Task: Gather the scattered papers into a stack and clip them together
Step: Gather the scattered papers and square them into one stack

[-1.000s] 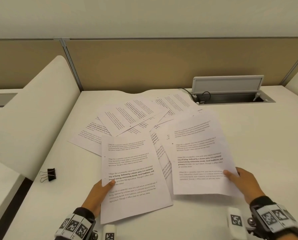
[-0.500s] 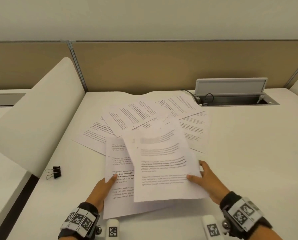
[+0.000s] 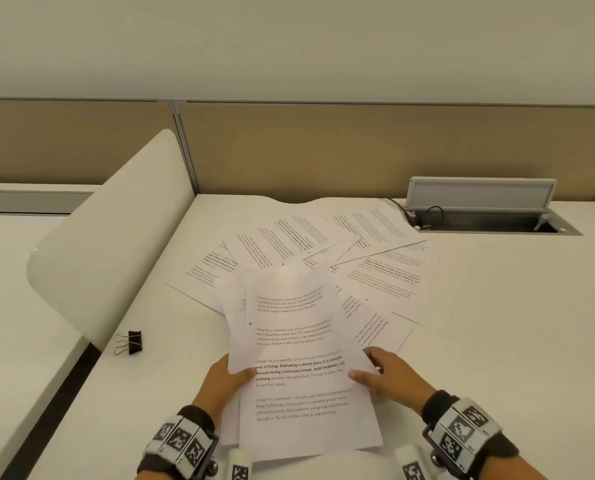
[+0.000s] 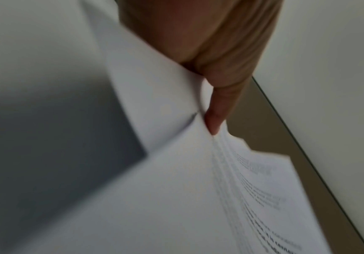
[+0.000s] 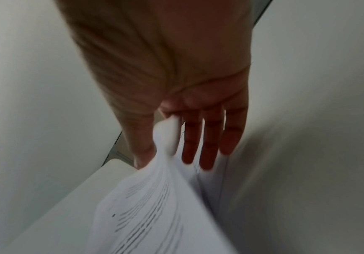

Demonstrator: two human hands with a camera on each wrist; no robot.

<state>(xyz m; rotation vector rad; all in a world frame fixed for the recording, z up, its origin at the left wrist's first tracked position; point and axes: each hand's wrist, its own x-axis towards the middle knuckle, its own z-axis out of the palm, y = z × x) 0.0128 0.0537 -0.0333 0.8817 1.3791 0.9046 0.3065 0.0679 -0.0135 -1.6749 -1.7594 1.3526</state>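
Two printed sheets [image 3: 299, 368] lie one over the other, lifted near the desk's front edge. My left hand [image 3: 225, 377] pinches their left edge, thumb on top [image 4: 214, 120]. My right hand [image 3: 380, 374] pinches the top sheet's right edge, thumb over the paper [image 5: 141, 154] and straight fingers [image 5: 207, 146] under it. Several more printed papers [image 3: 323, 244] lie scattered and overlapping behind them. A black binder clip [image 3: 131, 342] sits on the desk to the left, apart from both hands.
A curved white divider panel [image 3: 116, 244] rises along the desk's left side. An open cable tray with a raised lid [image 3: 479, 195] and cables is set into the desk at the back right. Tan partition walls [image 3: 323, 147] close the back.
My right hand carried its sheet leftwards and brought it over the sheet in my left hand. Both sheets now overlap between my hands. The binder clip stayed put.
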